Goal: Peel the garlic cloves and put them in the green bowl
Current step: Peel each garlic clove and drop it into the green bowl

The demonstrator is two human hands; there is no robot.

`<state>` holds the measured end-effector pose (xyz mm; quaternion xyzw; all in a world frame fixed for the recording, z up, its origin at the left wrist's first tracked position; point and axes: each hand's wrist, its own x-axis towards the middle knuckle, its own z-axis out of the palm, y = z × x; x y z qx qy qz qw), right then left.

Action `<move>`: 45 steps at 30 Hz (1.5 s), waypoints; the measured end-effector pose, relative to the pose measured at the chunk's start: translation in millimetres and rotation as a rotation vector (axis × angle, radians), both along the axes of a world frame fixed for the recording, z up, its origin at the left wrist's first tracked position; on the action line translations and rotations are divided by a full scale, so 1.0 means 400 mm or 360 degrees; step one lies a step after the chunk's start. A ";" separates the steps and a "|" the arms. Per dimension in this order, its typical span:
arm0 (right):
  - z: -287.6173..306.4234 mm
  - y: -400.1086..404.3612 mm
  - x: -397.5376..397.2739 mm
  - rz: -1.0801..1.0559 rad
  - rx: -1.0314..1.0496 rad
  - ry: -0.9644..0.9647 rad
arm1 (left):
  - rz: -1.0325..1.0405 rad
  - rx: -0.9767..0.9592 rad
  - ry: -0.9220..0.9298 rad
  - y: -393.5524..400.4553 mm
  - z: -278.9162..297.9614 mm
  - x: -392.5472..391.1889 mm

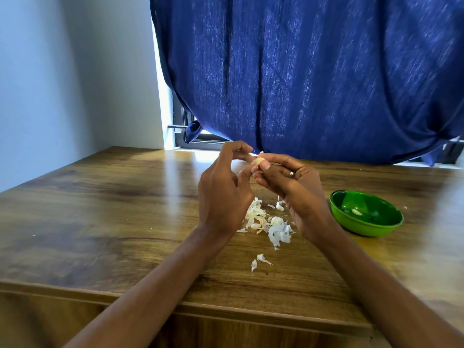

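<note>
Right hand (288, 182) grip pinches garlic clove (258, 161) above counter (100, 209) middle. Left hand (226, 189) fingers curled, picking at skin. Green bowl (386, 228) near right edge, one clove inside. Clove looks slippery: might pop out, roll off counter.

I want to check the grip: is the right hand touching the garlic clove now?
Touching. In the head view the right hand pinches the garlic clove between thumb and fingertips, with no gap visible, above the table.
</note>
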<state>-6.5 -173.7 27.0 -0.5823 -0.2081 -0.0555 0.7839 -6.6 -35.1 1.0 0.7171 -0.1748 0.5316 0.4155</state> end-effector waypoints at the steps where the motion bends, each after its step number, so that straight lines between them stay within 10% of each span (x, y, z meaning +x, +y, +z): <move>1: 0.000 -0.001 0.000 0.0005 -0.0027 -0.0025 | 0.0023 -0.0018 -0.0011 -0.001 0.001 -0.001; 45: -0.016 -0.018 0.032 -0.0289 -0.0420 -0.0295 | -0.0170 -0.0049 0.0169 -0.007 0.007 0.000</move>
